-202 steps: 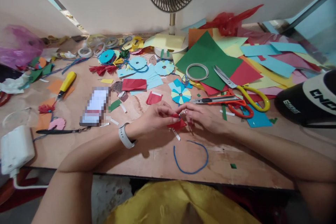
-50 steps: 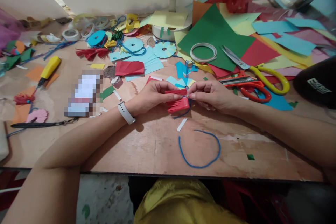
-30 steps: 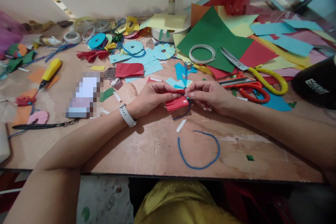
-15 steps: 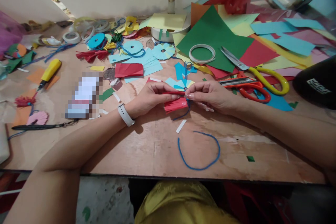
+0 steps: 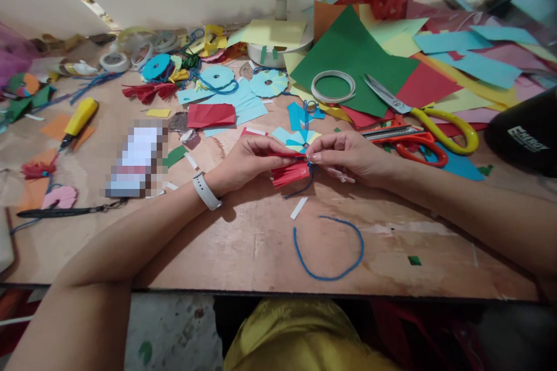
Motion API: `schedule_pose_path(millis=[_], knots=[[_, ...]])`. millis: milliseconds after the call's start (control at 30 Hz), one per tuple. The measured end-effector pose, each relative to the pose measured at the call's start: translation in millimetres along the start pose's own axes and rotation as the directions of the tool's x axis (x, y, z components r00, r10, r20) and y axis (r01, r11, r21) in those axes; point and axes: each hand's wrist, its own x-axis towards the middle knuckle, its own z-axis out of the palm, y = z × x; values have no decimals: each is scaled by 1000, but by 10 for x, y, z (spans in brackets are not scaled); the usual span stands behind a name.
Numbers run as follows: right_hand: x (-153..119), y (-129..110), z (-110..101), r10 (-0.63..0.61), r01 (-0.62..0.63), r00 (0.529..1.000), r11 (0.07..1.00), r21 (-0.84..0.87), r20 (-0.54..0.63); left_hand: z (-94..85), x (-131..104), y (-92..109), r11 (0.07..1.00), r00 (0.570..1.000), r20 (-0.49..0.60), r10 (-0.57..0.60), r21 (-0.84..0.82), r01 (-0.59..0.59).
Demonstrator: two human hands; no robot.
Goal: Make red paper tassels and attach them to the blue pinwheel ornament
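Observation:
Between my hands is a red fringed paper [image 5: 290, 174], its cut strips hanging down toward the left. My left hand [image 5: 250, 160] pinches its upper edge between thumb and fingers. My right hand [image 5: 346, 155] is closed at the paper's right end, fingertips meeting my left ones, where a blue string [image 5: 310, 178] trails below. Just beyond the fingertips lies a folded blue and yellow paper piece [image 5: 304, 138] with a blue cord loop. A separate curved blue string [image 5: 361, 243] rests on the table nearer to me.
Yellow-handled scissors [image 5: 452, 122], red-handled scissors [image 5: 424, 151] and a tape roll [image 5: 333, 87] lie at the right on coloured paper. A phone [image 5: 137, 161] and a yellow cutter [image 5: 81, 119] are at the left. The table's front edge [image 5: 261, 292] is near me.
The view has shifted slightly. Both hands keep almost the same position and grip on the red paper.

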Motion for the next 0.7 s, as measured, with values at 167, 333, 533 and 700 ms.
schedule_pose_path(millis=[167,333,533,700], knots=[[3,4,-5,5,-5,1000,1000,2,8,12,-4,21,1000,1000,11,-3,-11,3],[0,24,-9,2,-2,1000,1000,2,-10,4,0,12,999,998,60,-35,-35,37],[0,8,-3,-5,5,1000,1000,-5,-6,-4,1,-18,997,997,66,-27,-68,31],[8,30,-23,-12,12,1000,1000,-8,8,0,-2,-17,999,999,40,-19,-32,21]])
